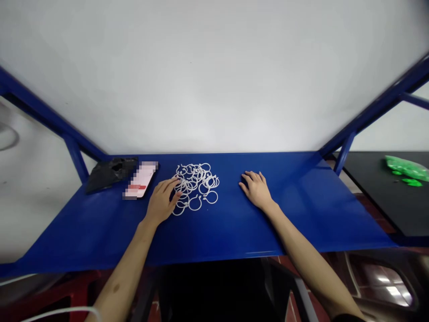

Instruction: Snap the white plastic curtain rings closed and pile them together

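A loose pile of thin white rings point(195, 203) lies on the blue table, several overlapping, with small clip-like tips where each loop meets. My left hand point(161, 201) rests at the pile's left edge, fingertips reaching over the nearest rings, thumb apart from the forefinger. No ring is plainly gripped in it, though its fingers hide a few. To the right of the pile, my right hand point(257, 189) lies palm down on the bare tabletop with its fingers spread, touching no ring.
A phone point(142, 180) with a lit screen and a crumpled black plastic bag point(109, 173) lie left of my left hand. Blue frame bars point(75, 156) rise at both ends of the blue table point(214, 237). Green items in a bag point(407, 166) sit on a black table at right.
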`<state>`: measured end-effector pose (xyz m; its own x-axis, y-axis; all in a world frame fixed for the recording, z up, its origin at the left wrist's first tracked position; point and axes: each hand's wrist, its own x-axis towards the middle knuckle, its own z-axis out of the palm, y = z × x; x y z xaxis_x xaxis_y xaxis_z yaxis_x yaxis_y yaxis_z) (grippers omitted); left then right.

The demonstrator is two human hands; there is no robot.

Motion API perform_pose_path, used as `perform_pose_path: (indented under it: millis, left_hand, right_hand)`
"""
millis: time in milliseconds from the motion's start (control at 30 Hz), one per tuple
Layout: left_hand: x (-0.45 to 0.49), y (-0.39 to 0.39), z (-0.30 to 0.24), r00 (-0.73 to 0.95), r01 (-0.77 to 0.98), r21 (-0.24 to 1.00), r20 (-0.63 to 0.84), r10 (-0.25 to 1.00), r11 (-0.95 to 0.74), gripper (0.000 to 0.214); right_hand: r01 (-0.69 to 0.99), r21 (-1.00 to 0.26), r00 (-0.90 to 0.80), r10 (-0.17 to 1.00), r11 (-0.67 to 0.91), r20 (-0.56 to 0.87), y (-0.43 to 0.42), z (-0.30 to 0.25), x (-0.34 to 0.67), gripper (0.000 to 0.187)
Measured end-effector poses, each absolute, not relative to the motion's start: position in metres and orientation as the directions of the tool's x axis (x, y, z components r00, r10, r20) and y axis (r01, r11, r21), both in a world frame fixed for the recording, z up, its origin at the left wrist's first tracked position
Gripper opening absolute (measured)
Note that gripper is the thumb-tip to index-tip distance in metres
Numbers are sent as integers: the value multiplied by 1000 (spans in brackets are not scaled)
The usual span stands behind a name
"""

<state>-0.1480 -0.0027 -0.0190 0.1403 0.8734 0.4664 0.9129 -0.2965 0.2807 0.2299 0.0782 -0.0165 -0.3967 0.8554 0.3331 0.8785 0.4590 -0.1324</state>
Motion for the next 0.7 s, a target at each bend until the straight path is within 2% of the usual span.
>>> perform_pose_path:
  millis: [267,367,467,600,700]
  left_hand:
    - [-150,-7,-15,72,911,295,574,816,-287,29]
    - [-146,-9,-11,80,923,240,647,759,-302,19]
    - [-129,-17,-5,163,921,143,701,694,-361,17]
    - [-90,-39,0,298,890,53,684,666,-452,21]
    - [-68,-55,0,291,921,34,606,741,-389,19]
  right_hand:
    - [873,-185,-386,872,451,302,74,-16,233,43]
    - [866,-203,-388,871,456,301,73,-16,234,43]
    - [861,-208,-396,869,464,297,74,-15,235,43]
    - [850,-216,-399,856,480,330,71,-10,233,40]
    - [765,-241,-496,785,597,370,59,1,223,34]
